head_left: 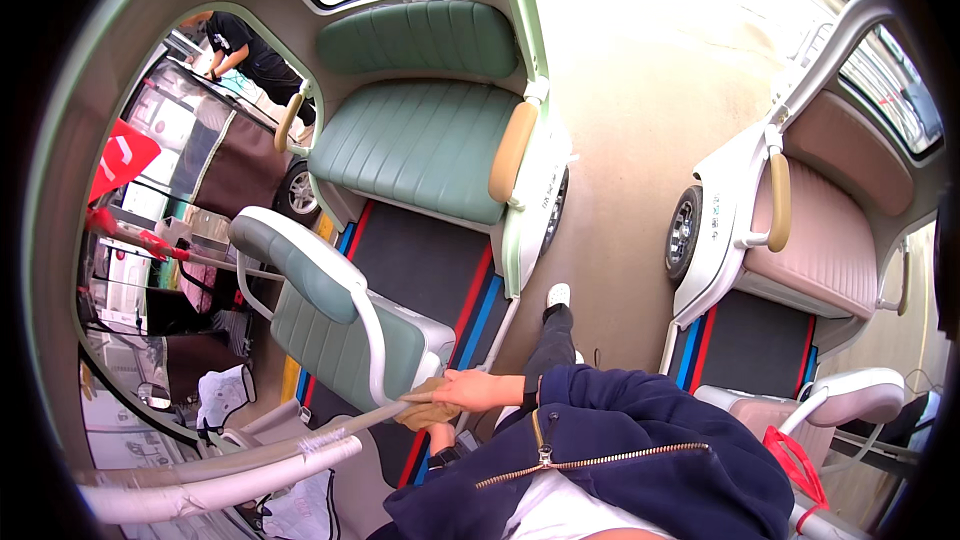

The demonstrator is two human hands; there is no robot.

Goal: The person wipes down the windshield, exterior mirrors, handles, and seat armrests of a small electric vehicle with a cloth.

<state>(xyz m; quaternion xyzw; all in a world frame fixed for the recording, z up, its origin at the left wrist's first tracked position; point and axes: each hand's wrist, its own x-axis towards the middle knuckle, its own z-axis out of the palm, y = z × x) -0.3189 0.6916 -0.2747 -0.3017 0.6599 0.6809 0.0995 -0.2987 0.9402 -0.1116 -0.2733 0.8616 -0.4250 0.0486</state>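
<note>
My right hand (474,390) is closed on a tan cloth (429,412) and lies over the end of a pale roof-post bar (386,411). My left hand (440,436), with a watch at its wrist, is just below, against the underside of the same cloth. The cloth hides most of its fingers. Clear plastic film (330,436) clings in tatters to the bar. Beyond the hands is the open side of a small passenger vehicle, with a green front seat (345,341) and a green rear bench (420,142).
Striped floor matting (420,255) runs between the seats. Tan armrests (512,154) flank the bench. A similar vehicle with a pink-brown bench (814,240) stands to the right across pavement (615,240). Past the far opening, a person (255,52) bends beside another covered vehicle (240,157).
</note>
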